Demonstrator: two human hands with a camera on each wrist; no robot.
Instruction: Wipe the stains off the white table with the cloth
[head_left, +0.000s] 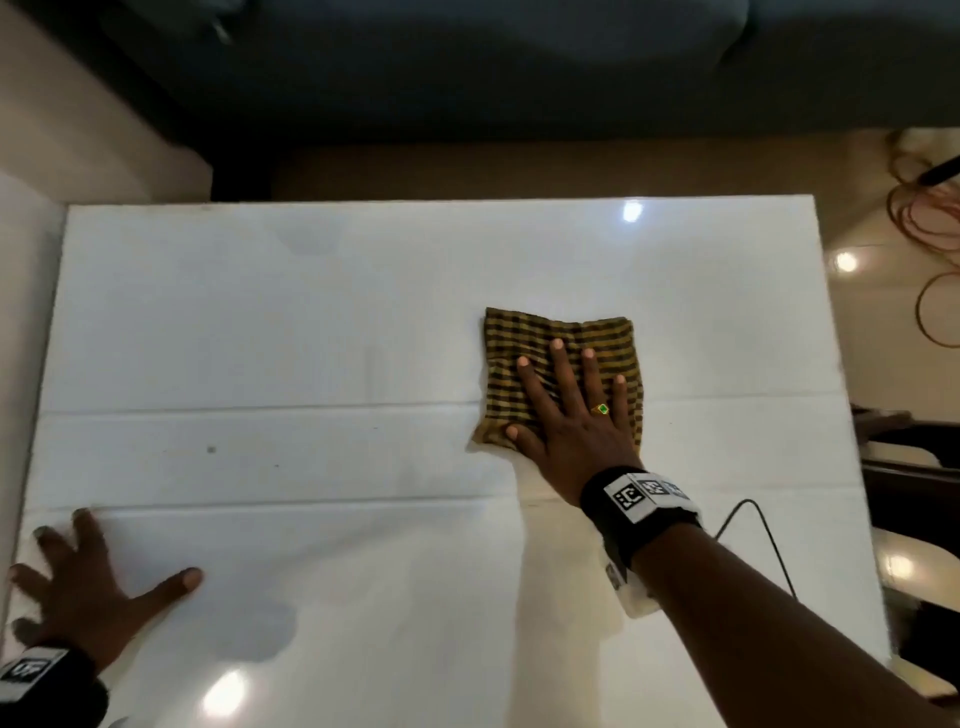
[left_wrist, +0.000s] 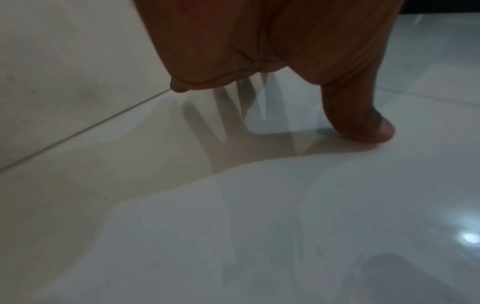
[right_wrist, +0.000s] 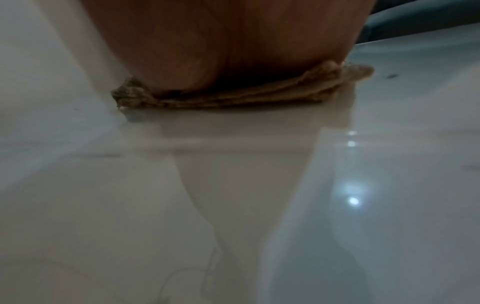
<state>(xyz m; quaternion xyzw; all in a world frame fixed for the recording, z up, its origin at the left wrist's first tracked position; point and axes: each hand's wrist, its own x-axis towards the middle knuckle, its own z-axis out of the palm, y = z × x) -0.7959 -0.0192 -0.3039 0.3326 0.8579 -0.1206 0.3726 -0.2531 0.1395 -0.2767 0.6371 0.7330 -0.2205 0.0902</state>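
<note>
At the near left corner of the glossy white counter (head_left: 322, 322), the left hand (head_left: 78, 587) lies flat with fingers spread wide, its grip holding nothing, only bracing on the surface. Further in, toward the right side, the right hand (head_left: 566, 415) presses palm-down with straight, splayed fingers on the folded yellow-and-black striped cloth (head_left: 530, 343); this grip pinches nothing, it just bears on the fabric. The right wrist view shows the cloth (right_wrist: 233, 96) squashed flat in layers under the palm.

The step in hand looks like the wiping stroke itself. A small dark speck (head_left: 211, 449) sits well apart to the left of the cloth, between the two seams that run across the counter, with a fainter mark (head_left: 276, 465) near it. The next move probably calls for sliding the cloth leftward under steady pressure toward them.

The cloth is nearly square, its slightly longer axis running from the near edge toward the far edge, stripes crossing it left to right. Beyond the far edge stands a dark sofa (head_left: 467, 62).
</note>
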